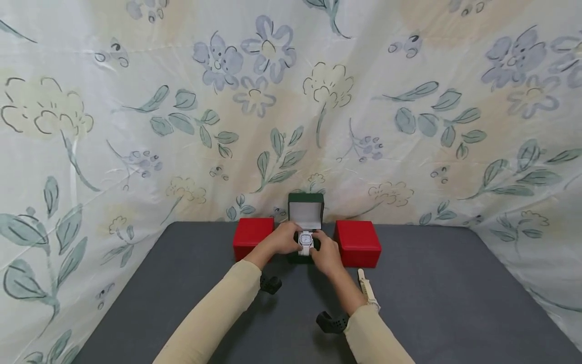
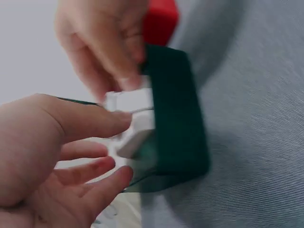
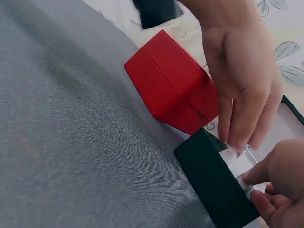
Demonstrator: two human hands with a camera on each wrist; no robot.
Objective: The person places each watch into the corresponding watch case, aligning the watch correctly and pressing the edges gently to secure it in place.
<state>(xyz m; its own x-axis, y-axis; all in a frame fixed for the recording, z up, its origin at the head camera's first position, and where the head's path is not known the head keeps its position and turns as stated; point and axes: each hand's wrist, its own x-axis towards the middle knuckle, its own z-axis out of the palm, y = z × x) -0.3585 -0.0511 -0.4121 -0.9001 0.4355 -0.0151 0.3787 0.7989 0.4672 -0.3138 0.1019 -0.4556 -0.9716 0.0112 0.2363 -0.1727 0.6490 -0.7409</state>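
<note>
A white wristwatch (image 1: 306,239) with a square-looking case sits in an opened green watch box (image 1: 305,197), its face toward me. My left hand (image 1: 285,237) grips the watch from the left and my right hand (image 1: 326,251) from the right, thumbs on the near side. In the left wrist view, my left thumb presses beside the white strap (image 2: 134,100), while the right hand (image 2: 107,40) pinches at the other side. The right wrist view shows the left hand's fingers (image 3: 244,116) reaching down to the watch; fingers cover part of it.
Red boxes stand on both sides of the green one, the left box (image 1: 250,233) and the right box (image 1: 359,242). A cream wristwatch (image 1: 366,288) lies on the grey tabletop (image 1: 432,293) beside my right forearm. Floral cloth (image 1: 254,126) hangs behind the table.
</note>
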